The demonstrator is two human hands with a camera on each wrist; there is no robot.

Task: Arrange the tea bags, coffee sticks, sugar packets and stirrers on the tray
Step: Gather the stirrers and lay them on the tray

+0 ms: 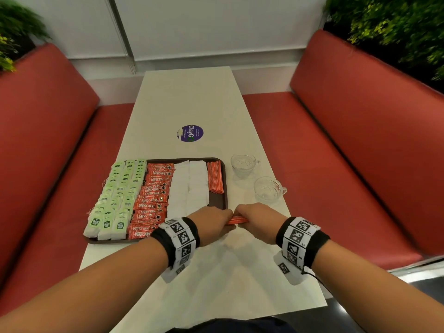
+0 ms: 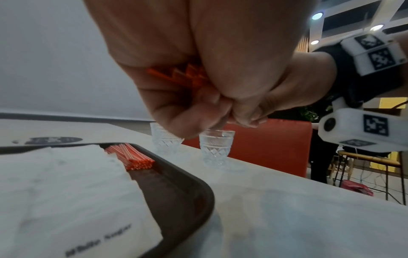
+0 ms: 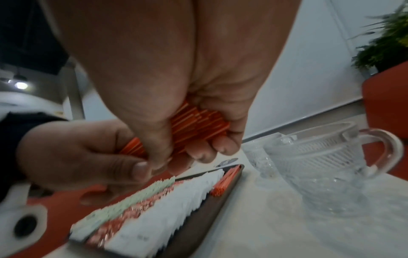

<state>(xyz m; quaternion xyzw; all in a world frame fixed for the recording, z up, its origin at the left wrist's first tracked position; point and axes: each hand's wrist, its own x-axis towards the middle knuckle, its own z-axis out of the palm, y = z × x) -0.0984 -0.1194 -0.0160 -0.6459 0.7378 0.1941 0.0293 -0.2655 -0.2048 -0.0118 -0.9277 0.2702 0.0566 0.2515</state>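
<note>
Orange stirrer bundle clenched in both grips, left hand and right hand; two glass cups.

Both forearms reach in from the 6 o'clock edge of the head view, the left from about 7 o'clock, the right from about 5 o'clock, and they converge just below centre. Each wrist wears a black band carrying white blocks with black square markers. The left hand and right hand meet knuckles-up, nearly touching, fingers curled downward. Together they grip one bundle of orange stirrers, the left hand at its 9 o'clock end, the right at its 3 o'clock end.
</note>
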